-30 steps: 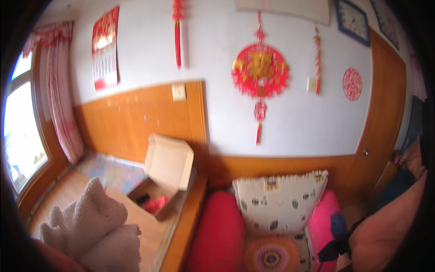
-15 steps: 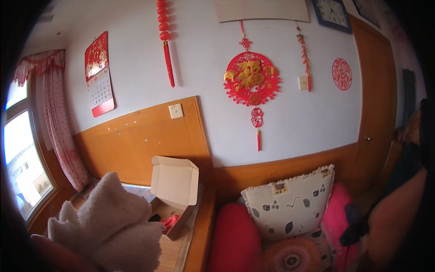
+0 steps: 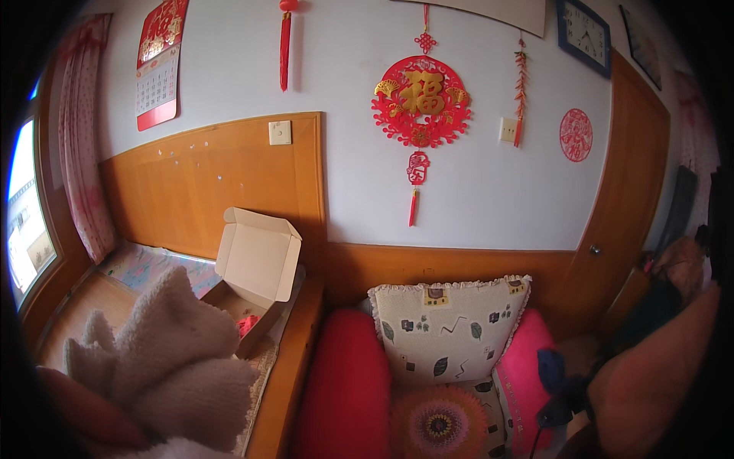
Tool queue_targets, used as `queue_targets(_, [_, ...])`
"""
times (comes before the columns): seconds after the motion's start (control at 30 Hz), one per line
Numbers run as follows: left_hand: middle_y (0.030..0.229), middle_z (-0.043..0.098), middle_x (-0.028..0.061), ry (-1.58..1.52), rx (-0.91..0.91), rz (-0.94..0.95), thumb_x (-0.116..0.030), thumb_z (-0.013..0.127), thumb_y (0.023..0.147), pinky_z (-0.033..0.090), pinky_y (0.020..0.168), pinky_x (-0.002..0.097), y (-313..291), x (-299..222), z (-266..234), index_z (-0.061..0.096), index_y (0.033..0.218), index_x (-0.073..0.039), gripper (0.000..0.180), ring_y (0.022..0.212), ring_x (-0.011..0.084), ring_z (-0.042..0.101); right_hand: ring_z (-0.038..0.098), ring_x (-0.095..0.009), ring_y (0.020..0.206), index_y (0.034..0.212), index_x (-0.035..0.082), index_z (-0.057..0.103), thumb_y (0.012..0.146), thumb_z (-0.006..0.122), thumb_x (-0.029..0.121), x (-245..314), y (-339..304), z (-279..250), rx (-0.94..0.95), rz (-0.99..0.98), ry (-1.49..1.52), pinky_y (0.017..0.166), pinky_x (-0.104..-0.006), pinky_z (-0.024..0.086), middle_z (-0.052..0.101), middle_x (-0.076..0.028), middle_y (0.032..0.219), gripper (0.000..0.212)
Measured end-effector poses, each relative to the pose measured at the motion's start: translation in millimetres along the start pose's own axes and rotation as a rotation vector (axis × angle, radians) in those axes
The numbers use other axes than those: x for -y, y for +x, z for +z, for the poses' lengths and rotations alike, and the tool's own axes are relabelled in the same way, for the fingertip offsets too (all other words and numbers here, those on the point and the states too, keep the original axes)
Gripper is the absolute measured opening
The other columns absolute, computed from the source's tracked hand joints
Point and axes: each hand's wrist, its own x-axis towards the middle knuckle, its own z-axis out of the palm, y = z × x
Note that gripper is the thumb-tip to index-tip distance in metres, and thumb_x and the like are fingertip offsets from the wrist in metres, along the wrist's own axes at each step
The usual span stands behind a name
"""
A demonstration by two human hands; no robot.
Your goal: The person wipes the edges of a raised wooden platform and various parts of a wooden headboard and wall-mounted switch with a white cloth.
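A fluffy beige cloth (image 3: 164,344) rises in folded peaks at the lower left. My left hand (image 3: 92,413), blurred and very near, lies against its lower edge and seems closed on it; the fingertips are lost in the folds. At the lower right a large blurred skin-toned shape, apparently my right hand (image 3: 650,375), comes in from the edge; its fingers cannot be made out. Beside it is a small black object (image 3: 556,415) with a thin cord, under a dark blue piece (image 3: 550,370). Whether that hand holds them cannot be told.
An open cardboard box (image 3: 258,252) with something red (image 3: 246,325) inside stands on the wooden surface behind the cloth. A pink-red armchair (image 3: 344,382) holds a patterned cushion (image 3: 451,329) and a round mat (image 3: 438,423). A door (image 3: 627,168) stands at right, a window (image 3: 30,222) at left.
The view has shifted, so the box, armchair and wall decorations sit further left, and most of them higher or lower. The fluffy cloth has shifted less than the box, now overlapping more of it.
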Motion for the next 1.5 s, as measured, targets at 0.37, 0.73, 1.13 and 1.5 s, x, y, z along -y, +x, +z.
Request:
queue_targets(0.37, [0.085, 0.059, 0.0096, -0.034, -0.068, 0.038, -0.021, 0.044, 0.09, 0.048, 0.063, 0.0249, 2, -7, -4, 0.051, 0.107, 0.002, 0.03, 0.076, 0.0169, 0.058, 0.056, -0.018, 0.091, 0.117, -0.002, 0.043, 0.086, 0.053, 0.009, 8, -1, -23, -0.092, -0.061, -0.014, 0.082, -0.0304, 0.044, 0.055, -0.013, 0.105, 0.035])
queue_targets(0.73, [0.086, 0.059, 0.0055, -0.55, -0.166, -0.815, -0.018, 0.045, 0.092, 0.045, 0.06, 0.0202, -97, 35, 141, 0.053, 0.105, -0.002, 0.022, 0.071, 0.0102, 0.055, 0.056, -0.018, 0.092, 0.119, -0.002, 0.042, 0.085, 0.054, 0.008, -4, -70, 69, -0.101, 0.413, 0.622, 0.082, -0.0299, 0.044, 0.055, -0.012, 0.106, 0.037])
queue_targets(1.13, [0.118, 0.05, 0.0166, -0.869, 0.128, -0.582, -0.016, 0.043, 0.092, 0.032, 0.099, 0.0383, -93, -15, 258, 0.052, 0.105, 0.002, 0.024, 0.116, 0.0275, 0.043, 0.049, -0.013, 0.105, 0.126, -0.001, 0.039, 0.087, 0.054, 0.017, -23, -210, 180, 0.094, 0.936, 1.2, 0.086, -0.0289, 0.041, 0.051, -0.008, 0.113, 0.045])
queue_targets(1.5, [0.113, 0.052, 0.0116, -1.127, 0.358, -0.887, -0.024, 0.045, 0.091, 0.039, 0.089, 0.0305, -138, -8, 295, 0.046, 0.119, 0.002, 0.038, 0.104, 0.0193, 0.049, 0.048, -0.012, 0.104, 0.126, 0.002, 0.041, 0.09, 0.047, 0.024, -31, -283, 164, -0.39, 1.051, 1.165, 0.086, -0.0284, 0.04, 0.05, -0.005, 0.116, 0.043])
